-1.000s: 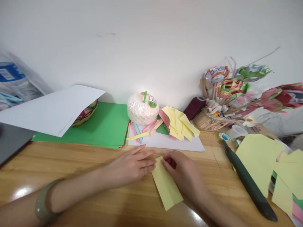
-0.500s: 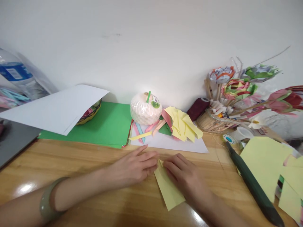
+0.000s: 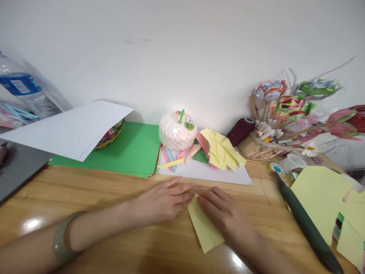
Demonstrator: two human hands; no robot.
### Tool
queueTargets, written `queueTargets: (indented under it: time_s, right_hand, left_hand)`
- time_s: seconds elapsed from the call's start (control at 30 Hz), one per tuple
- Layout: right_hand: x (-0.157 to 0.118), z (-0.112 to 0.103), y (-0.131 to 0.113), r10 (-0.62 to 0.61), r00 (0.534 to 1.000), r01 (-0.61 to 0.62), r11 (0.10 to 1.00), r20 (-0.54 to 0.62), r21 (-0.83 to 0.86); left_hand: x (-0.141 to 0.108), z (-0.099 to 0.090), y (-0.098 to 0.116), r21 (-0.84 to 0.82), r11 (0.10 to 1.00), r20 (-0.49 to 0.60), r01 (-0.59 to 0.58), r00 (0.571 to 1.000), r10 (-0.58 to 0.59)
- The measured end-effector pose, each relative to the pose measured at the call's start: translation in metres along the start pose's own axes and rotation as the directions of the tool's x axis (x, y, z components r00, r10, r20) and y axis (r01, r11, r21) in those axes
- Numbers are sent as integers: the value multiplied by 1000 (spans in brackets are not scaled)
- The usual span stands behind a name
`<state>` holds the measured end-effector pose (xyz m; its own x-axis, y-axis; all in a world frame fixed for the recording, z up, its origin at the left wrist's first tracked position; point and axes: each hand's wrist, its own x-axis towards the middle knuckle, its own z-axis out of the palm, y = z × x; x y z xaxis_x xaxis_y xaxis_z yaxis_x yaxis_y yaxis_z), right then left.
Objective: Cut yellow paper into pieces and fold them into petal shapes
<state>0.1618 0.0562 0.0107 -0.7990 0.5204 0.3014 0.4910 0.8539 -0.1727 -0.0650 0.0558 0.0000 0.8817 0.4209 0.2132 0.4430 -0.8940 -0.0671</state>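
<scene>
A yellow paper piece (image 3: 204, 228) lies slantwise on the wooden table, its upper end between my hands. My left hand (image 3: 168, 199) reaches in from the left with fingers spread a little, fingertips at the paper's upper corner. Curled fingers of my right hand (image 3: 224, 207) press on the paper's upper right edge, and its thumb is hidden. Behind the hands, folded yellow pieces (image 3: 218, 148) and coloured strips (image 3: 170, 160) rest on a white sheet (image 3: 196, 171).
Green sheets (image 3: 137, 148) and a tilted white sheet (image 3: 76, 127) are at the left. A wrapped round object (image 3: 176, 131) stands by the wall. At the right are a dark green long tool (image 3: 305, 220), yellow sheets (image 3: 319, 194) and a basket (image 3: 253, 146) with paper flowers.
The whole view has shifted slightly. My left fingertips are a little closer to my right hand at the paper's top corner; the paper lies nearly as before.
</scene>
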Motion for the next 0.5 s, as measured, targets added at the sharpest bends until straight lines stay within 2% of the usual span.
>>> queueTargets:
  time_s: [0.5]
  right_hand:
    - [-2, 1, 0, 10, 1000, -10, 1000, 22, 9]
  left_hand:
    - [1, 0, 2, 48, 999, -29, -8, 1000, 10]
